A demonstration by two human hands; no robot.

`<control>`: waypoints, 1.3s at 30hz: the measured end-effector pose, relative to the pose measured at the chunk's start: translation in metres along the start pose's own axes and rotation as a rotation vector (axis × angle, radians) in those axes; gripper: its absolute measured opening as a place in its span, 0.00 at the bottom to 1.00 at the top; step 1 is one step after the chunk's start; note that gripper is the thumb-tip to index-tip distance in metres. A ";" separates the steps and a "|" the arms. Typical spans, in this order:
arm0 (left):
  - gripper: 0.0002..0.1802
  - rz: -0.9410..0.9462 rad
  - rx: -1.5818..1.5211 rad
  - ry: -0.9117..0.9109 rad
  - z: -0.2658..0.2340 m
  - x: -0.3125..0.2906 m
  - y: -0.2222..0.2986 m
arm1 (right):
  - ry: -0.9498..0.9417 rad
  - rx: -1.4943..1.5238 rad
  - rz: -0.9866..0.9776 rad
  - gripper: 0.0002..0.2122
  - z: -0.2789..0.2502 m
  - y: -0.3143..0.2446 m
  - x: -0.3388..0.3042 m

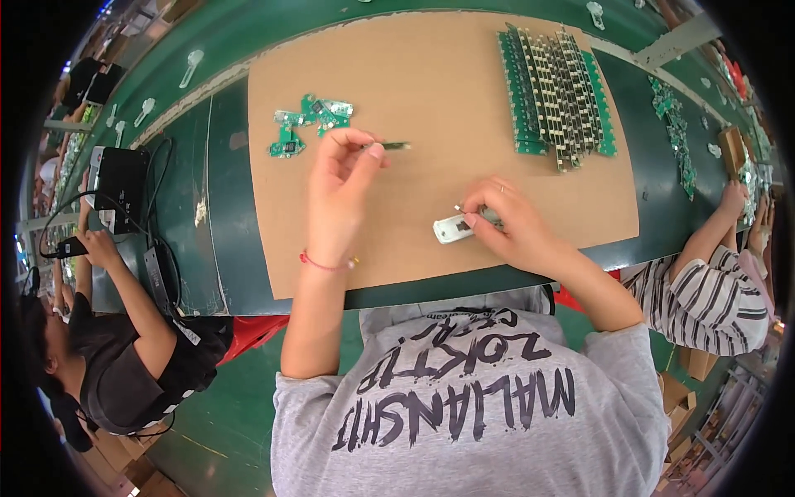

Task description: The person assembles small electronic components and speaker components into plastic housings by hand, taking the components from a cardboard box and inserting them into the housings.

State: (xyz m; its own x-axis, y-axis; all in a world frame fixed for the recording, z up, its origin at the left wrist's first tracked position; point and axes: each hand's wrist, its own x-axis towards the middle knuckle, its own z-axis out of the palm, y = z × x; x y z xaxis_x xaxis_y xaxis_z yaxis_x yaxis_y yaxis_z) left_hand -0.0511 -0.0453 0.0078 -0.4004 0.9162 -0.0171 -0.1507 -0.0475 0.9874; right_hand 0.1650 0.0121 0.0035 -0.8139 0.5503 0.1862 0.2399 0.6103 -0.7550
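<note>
My left hand (344, 178), raised over the brown cardboard sheet (373, 248), pinches a thin small circuit board (397, 147) between thumb and fingertips. The board is seen nearly edge-on, pointing right. Closed round a small white elongated plastic piece (452, 230), my right hand (515, 228) keeps it low over the cardboard; a dark patch shows on it and the fingers hide its right end. A tiny light-coloured bit (458, 208) shows at the right fingertips, too small to name. Several loose green circuit boards (319, 114) lie beyond my left hand.
Rows of green circuit boards (555, 95) stand packed at the far right of the cardboard. Left on the green table (236, 190) are a black box (122, 184) and cables. People work on both sides, a hand (101, 247) at left and a striped sleeve (704, 302) at right.
</note>
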 end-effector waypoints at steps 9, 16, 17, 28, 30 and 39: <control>0.15 -0.373 -0.622 -0.164 0.038 -0.035 -0.016 | 0.226 0.578 0.310 0.04 0.000 -0.018 0.008; 0.15 -0.165 -0.426 -0.333 0.044 -0.038 -0.016 | 0.208 0.522 0.217 0.03 -0.008 -0.019 0.006; 0.14 -0.063 -0.275 -0.294 0.044 -0.038 -0.016 | 0.197 0.552 0.198 0.03 -0.007 -0.018 0.006; 0.09 0.346 0.081 -0.129 0.046 -0.035 -0.007 | 0.064 0.909 0.443 0.04 -0.017 -0.031 0.009; 0.08 0.342 0.026 -0.203 0.046 -0.036 -0.006 | 0.029 0.997 0.493 0.05 -0.019 -0.029 0.010; 0.08 -0.339 -0.435 -0.368 0.036 -0.030 -0.010 | 0.164 -0.151 -0.040 0.05 -0.015 -0.027 0.013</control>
State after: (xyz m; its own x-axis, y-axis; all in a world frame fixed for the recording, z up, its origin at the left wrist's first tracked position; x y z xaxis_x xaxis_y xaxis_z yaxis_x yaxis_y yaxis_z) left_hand -0.0052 -0.0584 0.0042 0.0570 0.9811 -0.1848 -0.5959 0.1819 0.7822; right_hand 0.1560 0.0108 0.0359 -0.7308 0.6012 0.3232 0.2951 0.7052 -0.6447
